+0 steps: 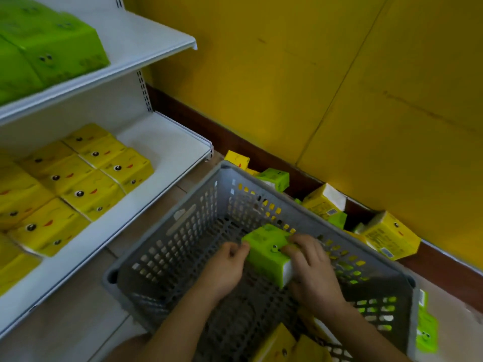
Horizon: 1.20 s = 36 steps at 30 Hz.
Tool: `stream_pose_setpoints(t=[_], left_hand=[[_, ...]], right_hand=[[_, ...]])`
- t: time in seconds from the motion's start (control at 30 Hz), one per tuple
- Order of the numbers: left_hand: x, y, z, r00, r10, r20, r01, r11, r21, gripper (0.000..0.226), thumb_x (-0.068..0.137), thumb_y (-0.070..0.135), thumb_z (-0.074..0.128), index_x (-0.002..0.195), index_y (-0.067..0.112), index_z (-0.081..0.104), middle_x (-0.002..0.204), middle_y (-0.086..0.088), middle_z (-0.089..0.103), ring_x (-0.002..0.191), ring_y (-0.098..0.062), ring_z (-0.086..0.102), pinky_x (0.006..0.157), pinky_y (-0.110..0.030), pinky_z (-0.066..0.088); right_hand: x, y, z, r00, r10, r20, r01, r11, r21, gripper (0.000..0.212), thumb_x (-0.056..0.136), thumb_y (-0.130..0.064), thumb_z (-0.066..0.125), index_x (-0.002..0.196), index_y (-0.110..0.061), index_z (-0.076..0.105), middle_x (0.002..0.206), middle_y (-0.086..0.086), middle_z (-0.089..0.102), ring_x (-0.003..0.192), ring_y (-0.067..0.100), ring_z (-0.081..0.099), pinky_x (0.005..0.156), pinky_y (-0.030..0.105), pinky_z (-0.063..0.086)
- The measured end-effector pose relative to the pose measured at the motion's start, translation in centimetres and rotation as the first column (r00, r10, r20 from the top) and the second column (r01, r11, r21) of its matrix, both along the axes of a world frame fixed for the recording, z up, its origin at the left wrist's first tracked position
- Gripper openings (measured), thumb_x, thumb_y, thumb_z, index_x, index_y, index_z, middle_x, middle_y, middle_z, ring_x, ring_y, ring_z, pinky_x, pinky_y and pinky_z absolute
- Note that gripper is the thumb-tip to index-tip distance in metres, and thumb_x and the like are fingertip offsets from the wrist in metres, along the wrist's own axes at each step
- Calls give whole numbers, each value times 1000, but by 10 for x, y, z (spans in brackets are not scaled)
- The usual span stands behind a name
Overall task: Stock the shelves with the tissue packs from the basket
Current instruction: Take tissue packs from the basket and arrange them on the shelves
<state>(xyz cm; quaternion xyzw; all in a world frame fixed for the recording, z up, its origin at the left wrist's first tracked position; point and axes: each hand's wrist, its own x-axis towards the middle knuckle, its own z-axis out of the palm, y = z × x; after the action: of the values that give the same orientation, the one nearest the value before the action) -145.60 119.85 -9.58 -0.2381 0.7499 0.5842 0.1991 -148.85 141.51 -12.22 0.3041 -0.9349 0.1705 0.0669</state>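
A green tissue pack (pixel 266 250) with a cartoon face lies inside the grey perforated basket (pixel 183 231). My left hand (pixel 227 267) holds its left end with curled fingers. My right hand (pixel 311 267) grips its right side, fingers over the top. Yellow tissue packs (pixel 285 346) sit in the basket's near corner. The lower white shelf (pixel 162 145) carries several yellow packs (pixel 86 184). Green packs (pixel 52 45) fill the left of the upper shelf (pixel 146 40).
Loose yellow packs (pixel 389 237) and green packs (pixel 277 178) lie on the floor between the basket and the yellow wall (pixel 313 74). Another green pack (pixel 426 333) stands right of the basket. Both shelves have bare room at their right ends.
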Motion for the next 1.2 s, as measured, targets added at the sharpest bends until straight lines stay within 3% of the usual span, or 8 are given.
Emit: stream_pose_setpoints(t=[0.13, 0.4, 0.63, 0.73, 0.83, 0.93, 1.03, 1.2], left_hand=[[0, -5, 22, 967, 229, 113, -255, 884, 391, 29, 96, 46, 54, 114, 24, 55, 110, -8, 70, 93, -26, 73, 85, -46, 59], [0, -52, 77, 804, 590, -73, -501, 738, 451, 32, 84, 17, 73, 111, 17, 55, 111, -9, 69, 98, -27, 69, 67, -38, 59], [11, -102, 152, 641, 730, -238, -568, 659, 492, 52, 79, 20, 71, 127, 29, 56, 112, -9, 68, 95, -23, 72, 79, -50, 60], [21, -128, 192, 655, 665, -359, -600, 746, 289, 70, 60, 44, 72, 128, 34, 57, 108, -1, 70, 96, -18, 70, 85, -51, 58], [30, -157, 225, 652, 617, -440, -636, 762, 125, 63, 63, 47, 71, 123, 34, 58, 107, 0, 68, 95, -16, 69, 84, -46, 59], [34, -185, 258, 631, 556, -541, -668, 744, -15, 31, 88, 44, 63, 114, 28, 62, 100, 0, 67, 95, -23, 68, 80, -49, 59], [36, -228, 289, 723, 256, -642, -679, 434, -592, 45, 96, 57, 41, 117, 22, 61, 109, -8, 63, 105, -31, 60, 88, -43, 50], [36, -317, 315, 880, 82, -469, -470, -3, -883, 37, 100, 38, 36, 117, 15, 60, 116, -14, 59, 112, -38, 54, 90, -45, 48]], right_hand=[[6, -23, 23, 981, 125, -146, -147, 977, -156, 23, 97, -25, 48, 118, -16, 51, 145, 15, 38, 139, 39, 35, 106, 46, 37], [2, -67, 86, 970, 235, 67, -191, 900, -393, 73, 84, -11, 58, 150, -24, 30, 162, 9, 10, 147, 22, 24, 104, 41, 42], [-23, -156, 162, 942, 336, 9, -306, 868, -391, 78, 82, -47, 68, 147, -33, 27, 162, -8, -2, 148, 18, 19, 104, 36, 44], [-39, -201, 202, 916, 393, 79, -353, 884, -306, 69, 75, -54, 74, 126, -38, 31, 161, -17, -10, 145, 15, 24, 96, 35, 48], [-62, -245, 248, 887, 439, 146, -407, 891, -202, 73, 62, -61, 80, 111, -40, 31, 145, -11, 37, 123, 10, 47, 89, 31, 48], [-75, -289, 285, 845, 533, 53, -507, 828, -238, 73, 57, -55, 85, 107, -38, 34, 122, -12, 47, 106, 12, 54, 84, 37, 48], [-91, -332, 317, 825, 563, -53, -555, 788, -265, 73, 62, -45, 87, 112, -32, 36, 129, -6, 46, 105, 18, 55, 81, 35, 44], [-130, -418, 346, 827, 558, -74, -561, 827, -34, 79, 65, -45, 85, 125, -27, 37, 129, -1, 48, 97, 22, 54, 72, 32, 39]])
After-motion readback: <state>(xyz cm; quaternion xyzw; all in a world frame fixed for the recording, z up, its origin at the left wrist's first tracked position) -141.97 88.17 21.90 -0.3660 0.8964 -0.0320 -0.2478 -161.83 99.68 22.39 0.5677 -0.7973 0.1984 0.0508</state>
